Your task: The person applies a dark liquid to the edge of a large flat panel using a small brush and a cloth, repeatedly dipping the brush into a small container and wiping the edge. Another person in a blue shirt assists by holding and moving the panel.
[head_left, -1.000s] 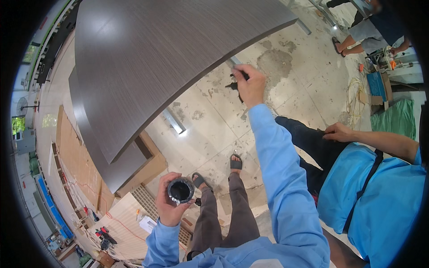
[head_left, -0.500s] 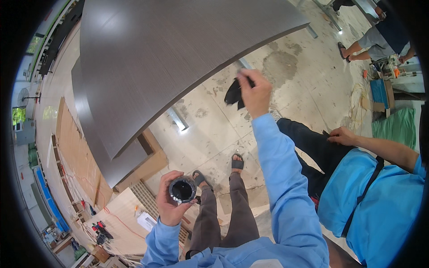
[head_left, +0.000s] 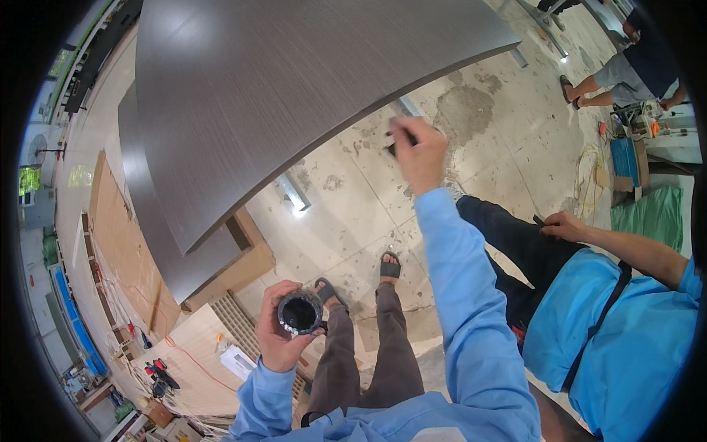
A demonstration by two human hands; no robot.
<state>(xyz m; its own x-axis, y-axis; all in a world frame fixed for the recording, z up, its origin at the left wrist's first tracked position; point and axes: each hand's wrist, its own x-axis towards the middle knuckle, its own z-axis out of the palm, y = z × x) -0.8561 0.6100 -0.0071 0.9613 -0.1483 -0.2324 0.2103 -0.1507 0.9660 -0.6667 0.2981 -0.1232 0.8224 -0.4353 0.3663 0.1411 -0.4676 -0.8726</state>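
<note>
- Standing on a pale, stained tiled floor [head_left: 353,188] in a workshop, close beside a person in a bright blue top [head_left: 626,324].
- Facing a large board [head_left: 294,81], smooth, dark grey, wood-grained, overlapping a second board [head_left: 193,274].
- Holding a round, dark-filled cup [head_left: 300,313] upright in the left hand [head_left: 276,335], fingers and thumb clamped around its wall.
- Pinching a black piece [head_left: 392,149], blurred, in the right hand [head_left: 421,153], near the large board's edge; cannot tell whether touching.

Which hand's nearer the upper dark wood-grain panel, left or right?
Right. The right hand is just off the near edge of the upper dark wood-grain panel; the left hand, holding an open round container, is farther off, closer to the body.
</note>
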